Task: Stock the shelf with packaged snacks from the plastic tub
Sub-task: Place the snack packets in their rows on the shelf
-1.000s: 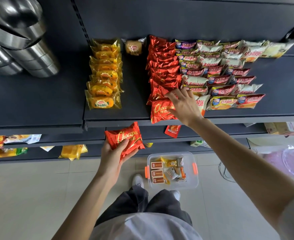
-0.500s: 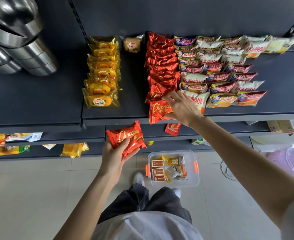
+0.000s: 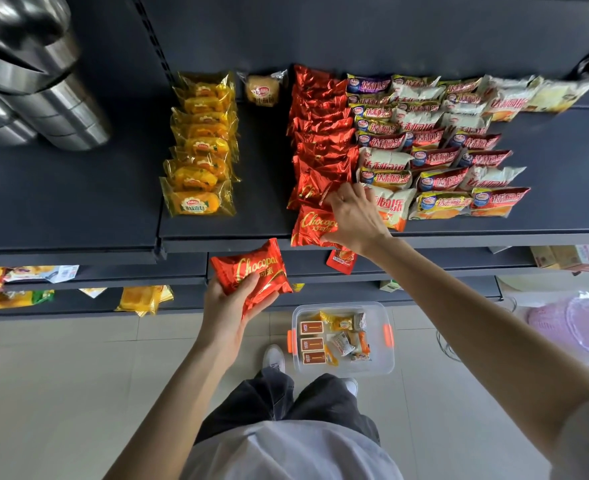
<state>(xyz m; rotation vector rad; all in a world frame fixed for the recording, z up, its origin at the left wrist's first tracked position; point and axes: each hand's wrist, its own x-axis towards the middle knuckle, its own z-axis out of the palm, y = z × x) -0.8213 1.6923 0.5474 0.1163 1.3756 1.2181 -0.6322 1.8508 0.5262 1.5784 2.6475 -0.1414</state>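
A red foil pack (image 3: 251, 273) is held in the left hand (image 3: 225, 311) just below the shelf (image 3: 216, 233) edge, with the thumb across its face and the fingers curled beneath. A front pack (image 3: 312, 225), at the near end of the red row, is grasped along its right side by the right hand (image 3: 355, 216), fingers bent over it. The packs are judged light, soft and easily crushed, and the foil slick. A hold across the flat faces is advised, not the crimped ends. "Chocopa…" in gold script, with Chinese characters, can be read. The plastic tub (image 3: 343, 337) is seen on the floor.
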